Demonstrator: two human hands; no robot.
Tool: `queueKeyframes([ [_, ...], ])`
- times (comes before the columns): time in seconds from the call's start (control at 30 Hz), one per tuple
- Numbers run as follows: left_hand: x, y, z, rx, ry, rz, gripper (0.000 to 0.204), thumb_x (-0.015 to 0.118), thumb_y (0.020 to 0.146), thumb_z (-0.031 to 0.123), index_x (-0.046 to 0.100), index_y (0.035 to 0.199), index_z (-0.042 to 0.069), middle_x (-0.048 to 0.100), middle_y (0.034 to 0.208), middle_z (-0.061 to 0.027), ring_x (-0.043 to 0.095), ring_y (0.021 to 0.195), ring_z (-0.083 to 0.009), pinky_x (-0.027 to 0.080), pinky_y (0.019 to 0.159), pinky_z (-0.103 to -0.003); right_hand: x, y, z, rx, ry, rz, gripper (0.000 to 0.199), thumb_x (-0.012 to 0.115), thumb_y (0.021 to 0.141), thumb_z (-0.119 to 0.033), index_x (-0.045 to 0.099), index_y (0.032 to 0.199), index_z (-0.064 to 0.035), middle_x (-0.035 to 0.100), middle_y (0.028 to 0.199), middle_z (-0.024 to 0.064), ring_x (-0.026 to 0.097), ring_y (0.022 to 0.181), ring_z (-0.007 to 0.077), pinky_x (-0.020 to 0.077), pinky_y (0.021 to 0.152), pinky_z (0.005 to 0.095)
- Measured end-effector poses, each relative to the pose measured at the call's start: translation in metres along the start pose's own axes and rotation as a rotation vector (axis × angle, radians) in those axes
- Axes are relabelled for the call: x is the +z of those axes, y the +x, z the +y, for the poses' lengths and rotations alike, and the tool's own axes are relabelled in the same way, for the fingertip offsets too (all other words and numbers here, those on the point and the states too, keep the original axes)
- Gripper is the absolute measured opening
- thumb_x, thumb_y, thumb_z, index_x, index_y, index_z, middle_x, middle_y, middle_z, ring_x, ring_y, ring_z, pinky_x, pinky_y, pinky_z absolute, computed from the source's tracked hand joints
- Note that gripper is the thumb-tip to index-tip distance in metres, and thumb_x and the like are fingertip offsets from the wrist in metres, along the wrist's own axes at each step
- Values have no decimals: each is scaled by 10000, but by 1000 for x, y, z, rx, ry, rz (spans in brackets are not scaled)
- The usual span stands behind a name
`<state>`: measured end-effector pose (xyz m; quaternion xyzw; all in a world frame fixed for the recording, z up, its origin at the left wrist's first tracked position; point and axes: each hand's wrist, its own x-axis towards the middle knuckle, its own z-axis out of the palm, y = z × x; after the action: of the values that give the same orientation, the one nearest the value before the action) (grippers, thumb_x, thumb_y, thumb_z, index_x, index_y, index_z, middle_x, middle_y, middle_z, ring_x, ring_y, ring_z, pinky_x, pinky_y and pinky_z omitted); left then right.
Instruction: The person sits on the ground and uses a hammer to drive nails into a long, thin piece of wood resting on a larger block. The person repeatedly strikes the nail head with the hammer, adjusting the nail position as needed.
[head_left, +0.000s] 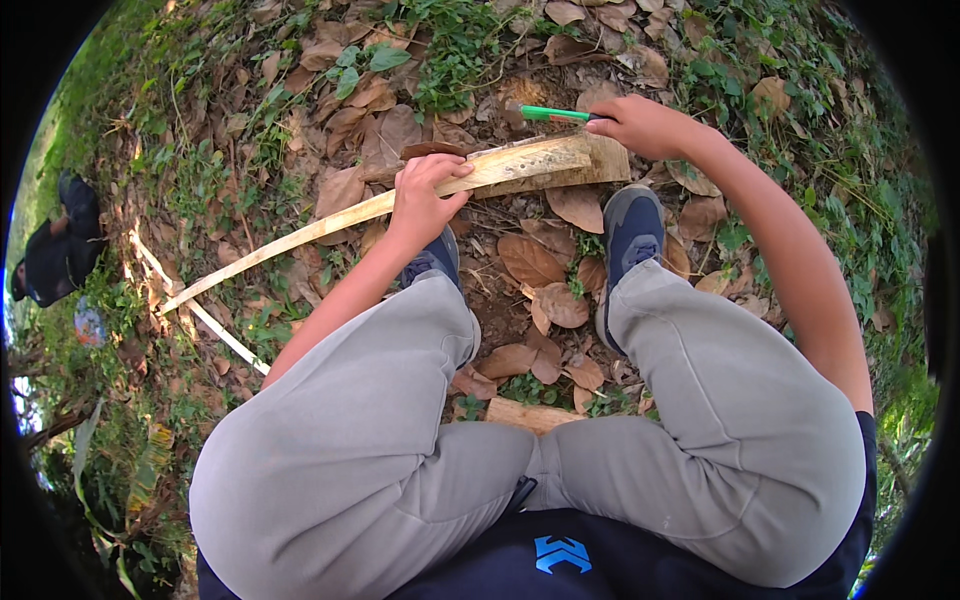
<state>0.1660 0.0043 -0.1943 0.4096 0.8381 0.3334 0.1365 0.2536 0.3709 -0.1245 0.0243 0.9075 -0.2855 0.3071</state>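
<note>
My left hand (425,200) is wrapped over a long pale wooden strip (330,222), its fingers on the top face. The strip's right end rests on a thick wooden block (608,160) lying on the ground, and its left end runs down to the leaf litter. In my right hand (645,127) is a knife (553,113) with a flat bright green blade, gripped by its dark handle. The blade points left, just above the strip's far edge; I cannot tell whether it touches. Small dark marks dot the strip near its right end.
My shoes (634,238) stand close to the block. Another pale strip (225,337) lies at the left. A piece of wood (537,415) sits between my legs. Dry brown leaves (530,260) and green plants cover the ground. A person in dark clothes (65,250) is at the far left.
</note>
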Motion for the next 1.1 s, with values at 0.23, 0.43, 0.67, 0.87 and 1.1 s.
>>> queueKeyframes([
  [0.23,4,-14,-2,-38,-38,2,370,819,778,117,765,1142,155,726,1202,-10,613,1124,-270,450,985,-420,1,-47,-26,-4,236,408,337,539,1095,-350,607,1168,-28,601,762,187,549,675,326,421,645,440],
  [0.43,2,-5,-3,-6,-96,-17,363,812,784,86,760,1141,133,736,1193,-26,620,1114,-287,464,985,-432,11,-86,-50,69,351,341,310,563,1091,-313,594,1136,-8,497,695,147,407,627,238,383,605,393],
  [0.67,7,-11,-2,14,-65,18,374,805,794,81,741,1159,133,727,1214,-27,613,1114,-292,458,980,-433,24,-108,-67,35,246,259,255,557,1085,-309,592,1108,-57,566,703,205,547,624,403,402,585,474],
  [0.87,5,-11,-2,12,-79,12,364,813,791,86,753,1146,140,737,1191,-26,617,1099,-294,459,974,-431,36,-126,-74,-118,162,375,244,556,1076,-351,602,1096,-112,599,691,176,618,669,423,440,599,508],
  [1.1,6,-5,-7,0,-139,1,340,846,775,126,774,1107,126,760,1128,-44,656,1057,-308,499,967,-426,42,-116,-63,-35,10,271,224,568,1070,-339,607,1098,-120,612,708,176,627,679,421,445,603,514],
])
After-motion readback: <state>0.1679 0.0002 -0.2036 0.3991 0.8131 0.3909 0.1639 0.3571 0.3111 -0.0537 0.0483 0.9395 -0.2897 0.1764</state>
